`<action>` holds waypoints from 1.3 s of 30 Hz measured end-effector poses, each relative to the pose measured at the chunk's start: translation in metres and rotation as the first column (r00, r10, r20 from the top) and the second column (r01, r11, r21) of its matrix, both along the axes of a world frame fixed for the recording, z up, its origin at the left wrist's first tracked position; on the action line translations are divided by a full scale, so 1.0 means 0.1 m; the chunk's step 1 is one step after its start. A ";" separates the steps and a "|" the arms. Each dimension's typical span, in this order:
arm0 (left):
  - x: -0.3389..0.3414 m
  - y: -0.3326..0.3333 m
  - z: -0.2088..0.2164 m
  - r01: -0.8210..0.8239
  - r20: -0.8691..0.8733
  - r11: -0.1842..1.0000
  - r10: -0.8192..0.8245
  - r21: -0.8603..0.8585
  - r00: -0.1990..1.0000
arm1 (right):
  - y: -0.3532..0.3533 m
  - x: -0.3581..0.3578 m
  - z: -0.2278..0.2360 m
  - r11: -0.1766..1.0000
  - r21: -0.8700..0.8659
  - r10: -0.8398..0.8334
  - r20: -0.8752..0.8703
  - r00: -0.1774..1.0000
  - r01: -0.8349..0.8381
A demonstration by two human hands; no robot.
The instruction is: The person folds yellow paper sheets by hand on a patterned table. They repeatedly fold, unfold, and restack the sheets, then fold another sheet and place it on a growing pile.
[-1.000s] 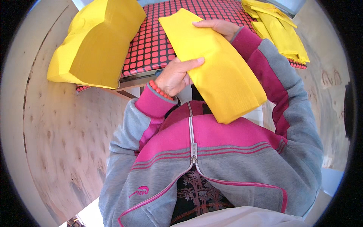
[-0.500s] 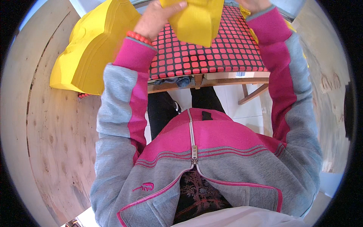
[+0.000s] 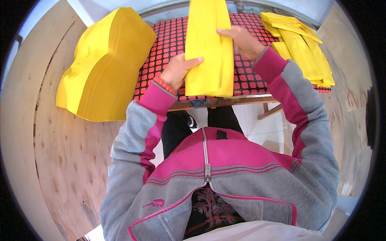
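- Folded yellow cloth (image 3: 209, 48), one long strip: between both hands, over the middle of the table, near end reaching the front edge; contact with the tabletop cannot be told.
- Left hand (image 3: 177, 71): closed on the strip's left edge, thumb on top.
- Right hand (image 3: 246, 43): holding the right edge farther up, thumb on top.
- Bead bracelet (image 3: 163, 85), red: on the left wrist.
- Table cover (image 3: 161, 56), red squares on black: beneath the strip.
- Yellow stack (image 3: 108, 68), large, layered: left side.
- Yellow pile (image 3: 299, 48), folded pieces overlapping: right end of table.
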State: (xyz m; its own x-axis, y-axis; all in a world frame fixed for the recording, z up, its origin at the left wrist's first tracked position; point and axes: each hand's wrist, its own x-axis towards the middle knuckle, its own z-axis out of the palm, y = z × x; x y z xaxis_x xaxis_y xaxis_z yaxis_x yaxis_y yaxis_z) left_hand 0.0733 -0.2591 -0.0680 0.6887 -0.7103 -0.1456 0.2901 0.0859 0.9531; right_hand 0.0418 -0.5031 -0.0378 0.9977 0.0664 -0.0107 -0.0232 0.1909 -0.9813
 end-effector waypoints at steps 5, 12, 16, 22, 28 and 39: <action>-0.07 -0.02 -0.27 -0.170 0.374 0.971 0.097 0.168 0.922 | -0.22 0.17 -0.47 0.989 0.145 0.066 -0.231 0.971 -0.033; -0.13 0.01 -0.01 -0.422 0.769 0.773 -0.129 0.474 0.627 | -0.39 0.21 -0.40 0.991 -0.133 -0.032 -0.237 0.971 0.000; -0.38 0.14 0.18 -0.607 0.795 0.523 -0.483 0.598 0.367 | -0.71 0.08 -0.25 0.909 -0.411 -0.154 -0.177 0.972 0.069; -0.32 0.05 0.09 -0.587 0.910 0.729 -0.412 0.353 0.036 | -0.50 0.20 -0.36 0.680 -0.591 -0.064 0.542 0.838 0.434; -0.45 -0.05 -0.21 -0.481 0.851 0.712 -0.497 0.511 0.168 | 0.16 0.18 -0.48 0.476 -0.774 0.564 0.633 0.530 0.418; -0.53 -0.06 -0.18 -0.430 0.828 0.708 -0.496 0.560 0.262 | -0.04 0.60 -0.63 0.299 -0.901 0.682 0.433 0.590 0.315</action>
State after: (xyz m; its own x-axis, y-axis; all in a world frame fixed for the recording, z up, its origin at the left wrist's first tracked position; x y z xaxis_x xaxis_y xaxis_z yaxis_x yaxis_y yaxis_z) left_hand 0.0201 -0.2648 -0.0864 0.6117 -0.7713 0.1762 -0.7845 -0.5624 0.2615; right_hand 0.1015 -0.5071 -0.1006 0.6171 0.6933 0.3721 0.7763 -0.6138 -0.1437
